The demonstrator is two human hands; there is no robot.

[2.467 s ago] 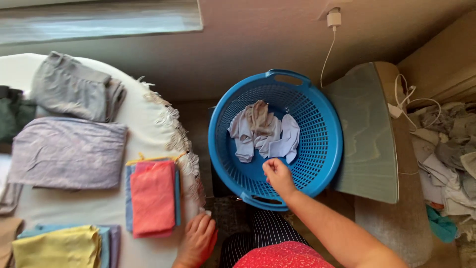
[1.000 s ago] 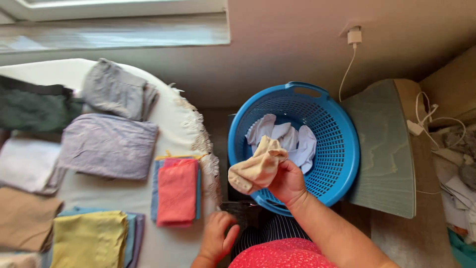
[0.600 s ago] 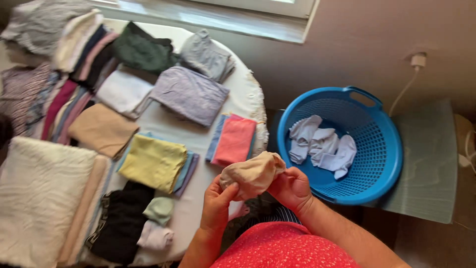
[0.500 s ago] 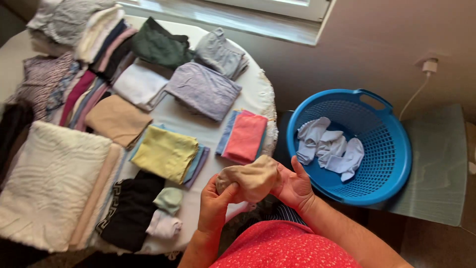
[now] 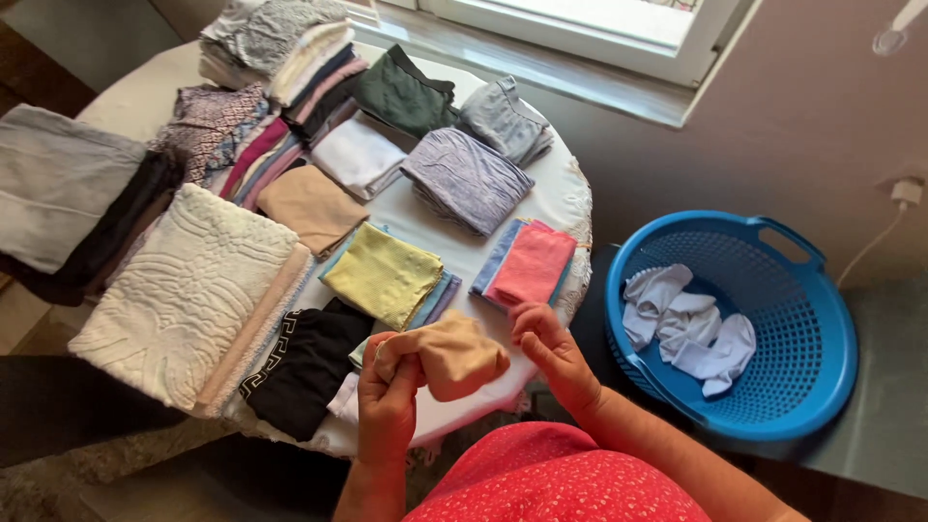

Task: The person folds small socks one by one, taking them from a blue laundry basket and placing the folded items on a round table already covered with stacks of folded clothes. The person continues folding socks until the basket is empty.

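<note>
My left hand (image 5: 390,391) pinches one end of a small beige cloth (image 5: 452,356) and holds it above the near edge of a round white table (image 5: 561,198). Just to the right, my right hand (image 5: 547,350) hovers with fingers spread, touching or almost touching the cloth's other end. Right behind the cloth lie a folded pink cloth (image 5: 531,265) and a folded yellow cloth (image 5: 385,275). A blue laundry basket (image 5: 827,329) stands on the floor to the right with white socks (image 5: 688,323) in its bottom.
The table carries several folded stacks: a white textured towel (image 5: 188,290), a black garment (image 5: 304,369), a tan piece (image 5: 311,204), lilac and grey pieces (image 5: 466,177), and a tall mixed pile (image 5: 280,58) at the back. A window sill (image 5: 570,58) runs behind; a charger (image 5: 907,193) hangs on the wall.
My right hand lifted the beige cloth out of the basket and brought it left over the table edge. My left hand took hold of it, and the right hand's grip has loosened.
</note>
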